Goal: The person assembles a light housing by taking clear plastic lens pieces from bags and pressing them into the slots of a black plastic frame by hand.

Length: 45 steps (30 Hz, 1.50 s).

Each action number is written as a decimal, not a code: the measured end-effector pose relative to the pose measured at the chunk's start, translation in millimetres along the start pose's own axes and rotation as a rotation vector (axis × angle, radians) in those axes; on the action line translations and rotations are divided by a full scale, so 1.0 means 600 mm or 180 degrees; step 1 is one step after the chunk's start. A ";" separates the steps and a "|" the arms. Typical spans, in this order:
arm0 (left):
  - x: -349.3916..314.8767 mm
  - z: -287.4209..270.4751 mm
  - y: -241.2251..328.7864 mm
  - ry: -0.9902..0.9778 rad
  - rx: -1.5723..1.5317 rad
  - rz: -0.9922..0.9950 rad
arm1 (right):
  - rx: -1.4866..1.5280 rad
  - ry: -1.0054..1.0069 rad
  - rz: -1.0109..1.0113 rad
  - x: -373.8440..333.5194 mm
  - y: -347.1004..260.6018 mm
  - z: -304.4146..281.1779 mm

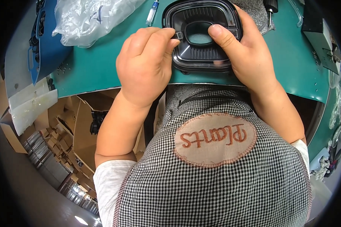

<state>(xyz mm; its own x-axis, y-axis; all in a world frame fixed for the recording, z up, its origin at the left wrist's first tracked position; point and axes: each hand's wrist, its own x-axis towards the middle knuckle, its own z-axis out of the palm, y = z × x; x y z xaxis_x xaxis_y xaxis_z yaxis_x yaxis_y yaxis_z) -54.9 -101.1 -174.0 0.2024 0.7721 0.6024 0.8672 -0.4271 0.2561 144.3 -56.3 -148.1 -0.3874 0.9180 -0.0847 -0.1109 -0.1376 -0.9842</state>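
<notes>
A black rounded-square plastic housing (195,56) with a ribbed face and an oval opening in its middle is held over the near part of the green work surface. My right hand (254,56) grips its right side, the thumb lying on the face beside the opening and the fingers behind the far edge. At the left rim, my left hand (144,64) is closed in a pinch beside a small square clip (178,35). Whatever lies between those fingertips is too small or hidden to make out.
A clear plastic bag (91,22) lies at the far left, next to a blue bin (51,45) of dark parts. Beyond my hands are a blue-and-clear pen-like tool (152,13), a black-handled screwdriver (270,7) and a grey cloth (254,11). Cardboard boxes (83,132) stand below left.
</notes>
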 end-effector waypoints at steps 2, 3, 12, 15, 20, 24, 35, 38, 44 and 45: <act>0.002 0.002 0.006 0.0019 0.0076 0.0034 | -0.0073 0.0004 0.0109 0.000 0.000 0.000; 0.004 0.003 0.007 0.0038 0.0149 0.0072 | -0.0008 0.0036 0.0077 0.000 0.004 0.000; 0.008 -0.001 -0.011 -0.0163 -0.0065 0.0397 | -0.0114 0.0285 0.1065 0.017 -0.072 0.039; 0.004 0.007 -0.012 -0.0019 -0.0519 0.0159 | 0.0430 -0.0332 -0.0644 0.060 0.060 0.003; -0.010 0.019 -0.026 0.0135 -0.0803 0.0047 | 0.0207 0.0084 0.0466 0.000 0.001 0.004; -0.004 0.010 -0.027 -0.0109 -0.0960 0.0123 | 0.0231 0.0175 0.0379 0.001 -0.007 0.004; -0.014 0.000 -0.021 -0.0617 -0.2087 -0.1498 | 0.1855 -0.1517 -0.2880 0.060 0.104 -0.012; -0.011 -0.007 -0.008 -0.0398 -0.2500 -0.2093 | 0.0437 -0.0022 0.0182 0.000 0.020 -0.008; 0.020 -0.022 0.008 -0.1167 -0.4071 -0.2815 | 0.0124 0.0241 -0.0070 -0.010 0.039 -0.020; 0.019 -0.024 0.010 -0.1160 -0.4064 -0.2803 | 0.0175 0.0209 -0.0054 -0.011 0.040 -0.022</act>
<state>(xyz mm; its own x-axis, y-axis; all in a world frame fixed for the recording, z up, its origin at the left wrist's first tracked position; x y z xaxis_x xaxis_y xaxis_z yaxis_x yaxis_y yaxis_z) -54.0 -101.7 -154.6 0.1219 0.9663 -0.2268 -0.1289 0.2420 0.9617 156.1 -60.8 -173.0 -0.3243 0.9426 -0.0797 -0.1677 -0.1402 -0.9758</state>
